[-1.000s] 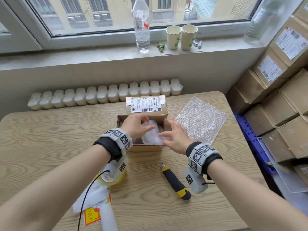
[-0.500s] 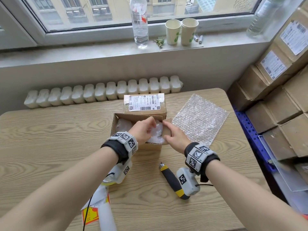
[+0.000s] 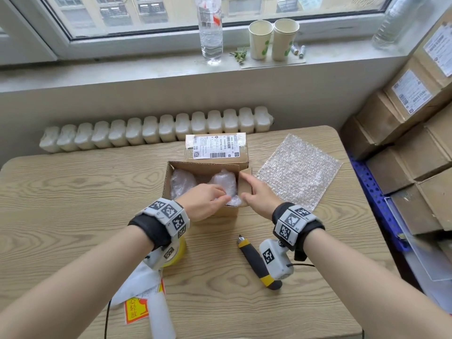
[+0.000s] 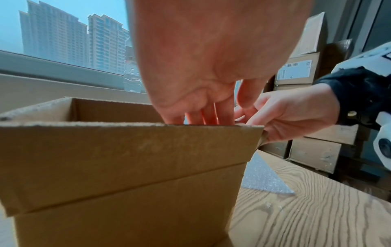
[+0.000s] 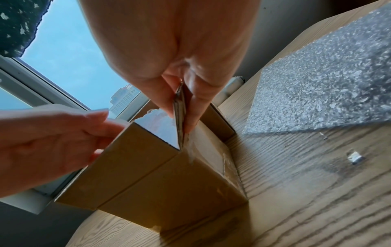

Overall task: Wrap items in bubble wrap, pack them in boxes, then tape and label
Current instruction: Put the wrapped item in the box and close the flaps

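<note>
on the wooden table, an open cardboard box holding bubble-wrapped items is steadied, its upright right flap pinched by the right hand while the left hand, fingers seemingly curled on wrap, is reached inside.

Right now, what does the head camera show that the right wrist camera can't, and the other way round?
Only the head view shows the wrapped items inside the open box, the labelled box behind it, the knife and the tape.

Only the right wrist view shows the right hand pinching the side flap between thumb and fingers, edge on.

Both show the left hand at the box's near rim, the bubble wrap sheet and the table.
</note>
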`<state>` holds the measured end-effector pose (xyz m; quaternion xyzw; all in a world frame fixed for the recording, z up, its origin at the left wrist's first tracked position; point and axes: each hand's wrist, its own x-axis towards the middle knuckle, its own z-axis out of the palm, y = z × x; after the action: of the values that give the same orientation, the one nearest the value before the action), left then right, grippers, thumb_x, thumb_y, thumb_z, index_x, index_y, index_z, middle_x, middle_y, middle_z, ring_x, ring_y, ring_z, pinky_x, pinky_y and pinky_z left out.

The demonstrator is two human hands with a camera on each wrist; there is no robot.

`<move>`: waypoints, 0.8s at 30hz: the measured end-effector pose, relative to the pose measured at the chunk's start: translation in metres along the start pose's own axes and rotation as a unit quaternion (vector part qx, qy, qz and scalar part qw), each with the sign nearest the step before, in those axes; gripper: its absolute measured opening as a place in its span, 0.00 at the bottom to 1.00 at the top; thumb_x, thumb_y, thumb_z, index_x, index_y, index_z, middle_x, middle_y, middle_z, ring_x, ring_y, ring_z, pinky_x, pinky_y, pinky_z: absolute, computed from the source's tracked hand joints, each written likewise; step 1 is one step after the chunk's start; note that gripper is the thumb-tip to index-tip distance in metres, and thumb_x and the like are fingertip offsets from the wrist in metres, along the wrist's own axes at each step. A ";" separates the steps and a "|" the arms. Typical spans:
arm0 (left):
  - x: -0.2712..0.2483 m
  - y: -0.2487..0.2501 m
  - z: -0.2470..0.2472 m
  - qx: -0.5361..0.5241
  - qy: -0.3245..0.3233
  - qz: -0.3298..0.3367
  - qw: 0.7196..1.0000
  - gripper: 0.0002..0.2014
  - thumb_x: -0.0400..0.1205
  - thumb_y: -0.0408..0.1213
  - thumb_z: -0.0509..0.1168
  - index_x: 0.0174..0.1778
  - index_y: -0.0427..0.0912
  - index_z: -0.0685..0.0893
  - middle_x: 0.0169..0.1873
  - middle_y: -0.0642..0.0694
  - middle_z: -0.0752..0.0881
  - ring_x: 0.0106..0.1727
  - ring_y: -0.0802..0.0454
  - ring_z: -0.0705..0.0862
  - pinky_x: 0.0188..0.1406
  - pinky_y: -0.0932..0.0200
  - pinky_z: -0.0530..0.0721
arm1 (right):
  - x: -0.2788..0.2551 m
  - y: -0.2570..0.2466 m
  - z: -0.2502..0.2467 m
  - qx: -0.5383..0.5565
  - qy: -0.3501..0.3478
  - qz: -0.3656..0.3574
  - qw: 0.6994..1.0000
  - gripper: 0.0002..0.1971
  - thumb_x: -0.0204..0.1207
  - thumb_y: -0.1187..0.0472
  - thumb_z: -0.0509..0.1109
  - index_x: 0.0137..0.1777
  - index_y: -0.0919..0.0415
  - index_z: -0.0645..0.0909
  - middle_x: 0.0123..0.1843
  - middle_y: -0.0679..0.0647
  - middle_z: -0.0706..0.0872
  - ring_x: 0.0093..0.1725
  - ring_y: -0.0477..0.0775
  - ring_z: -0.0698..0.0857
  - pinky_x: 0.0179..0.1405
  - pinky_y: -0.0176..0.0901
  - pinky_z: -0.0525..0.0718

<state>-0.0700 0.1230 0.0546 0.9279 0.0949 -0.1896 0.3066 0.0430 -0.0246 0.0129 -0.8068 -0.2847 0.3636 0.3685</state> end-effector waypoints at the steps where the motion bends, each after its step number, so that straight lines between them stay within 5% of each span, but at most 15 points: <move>1: 0.001 0.000 0.000 -0.001 -0.031 -0.023 0.999 0.23 0.87 0.53 0.49 0.60 0.44 0.85 0.61 0.52 0.82 0.63 0.52 0.79 0.64 0.56 0.74 | 0.000 0.000 0.000 -0.004 0.000 -0.002 1.000 0.31 0.78 0.71 0.62 0.81 0.60 0.60 0.81 0.54 0.65 0.79 0.51 0.64 0.78 0.42 0.62; 4: 0.009 -0.002 0.001 0.011 -0.115 -0.090 0.989 0.28 0.87 0.56 0.42 0.74 0.47 0.75 0.74 0.48 0.74 0.74 0.50 0.71 0.74 0.52 0.66 | -0.002 -0.002 -0.001 -0.009 -0.003 -0.014 1.000 0.29 0.77 0.72 0.61 0.78 0.56 0.65 0.77 0.54 0.71 0.73 0.51 0.73 0.70 0.40 0.72; 7: 0.017 0.000 0.007 0.031 -0.167 -0.129 0.977 0.30 0.86 0.57 0.40 0.77 0.47 0.71 0.77 0.46 0.70 0.76 0.49 0.68 0.76 0.52 0.63 | -0.003 -0.003 -0.002 -0.026 -0.008 -0.021 0.999 0.26 0.78 0.72 0.60 0.75 0.54 0.69 0.72 0.53 0.75 0.60 0.51 0.80 0.53 0.39 0.79; 9: 0.021 0.006 0.009 0.041 -0.170 -0.136 0.975 0.28 0.86 0.56 0.42 0.74 0.47 0.74 0.74 0.45 0.74 0.73 0.48 0.72 0.71 0.53 0.66 | -0.003 -0.003 -0.001 -0.033 -0.004 -0.014 0.999 0.25 0.79 0.72 0.60 0.75 0.56 0.70 0.72 0.53 0.76 0.59 0.47 0.78 0.52 0.35 0.76; 12: 0.019 0.013 0.007 0.055 -0.065 -0.108 0.990 0.20 0.85 0.50 0.51 0.47 0.43 0.85 0.50 0.43 0.86 0.50 0.47 0.81 0.48 0.55 0.77 | -0.002 -0.005 -0.001 -0.015 0.002 -0.003 1.000 0.24 0.79 0.72 0.60 0.74 0.56 0.70 0.70 0.54 0.77 0.58 0.52 0.81 0.52 0.39 0.80; 14: 0.013 0.012 0.007 0.084 0.040 -0.090 0.992 0.15 0.82 0.48 0.56 0.43 0.43 0.83 0.46 0.47 0.81 0.47 0.50 0.80 0.45 0.55 0.78 | 0.000 -0.006 0.000 -0.009 0.002 -0.003 1.000 0.24 0.78 0.72 0.60 0.74 0.57 0.70 0.69 0.54 0.78 0.59 0.49 0.78 0.55 0.37 0.77; 17: 0.009 0.006 0.010 0.078 0.079 -0.092 0.990 0.16 0.78 0.48 0.61 0.57 0.45 0.80 0.55 0.49 0.76 0.55 0.50 0.78 0.55 0.50 0.80 | 0.000 -0.004 0.003 0.000 0.004 -0.005 1.000 0.25 0.78 0.72 0.61 0.74 0.56 0.68 0.67 0.54 0.77 0.62 0.49 0.77 0.59 0.38 0.75; 21: 0.020 0.000 0.008 0.022 -0.012 -0.082 0.996 0.30 0.75 0.41 0.65 0.75 0.43 0.67 0.71 0.46 0.71 0.70 0.47 0.73 0.67 0.50 0.74 | 0.002 0.000 0.005 0.022 0.007 -0.008 1.000 0.33 0.77 0.72 0.62 0.79 0.50 0.57 0.72 0.57 0.74 0.54 0.51 0.80 0.53 0.43 0.79; 24: 0.031 -0.002 0.003 0.048 -0.089 -0.110 0.989 0.33 0.77 0.42 0.64 0.79 0.46 0.62 0.77 0.47 0.65 0.76 0.46 0.63 0.73 0.44 0.67 | 0.005 0.001 0.004 0.027 0.001 -0.007 1.000 0.45 0.77 0.71 0.64 0.82 0.41 0.40 0.81 0.56 0.61 0.56 0.64 0.83 0.58 0.58 0.83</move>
<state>-0.0431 0.1243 0.0388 0.9049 0.1591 -0.3087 0.2461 0.0427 -0.0201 0.0088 -0.7951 -0.2797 0.3676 0.3930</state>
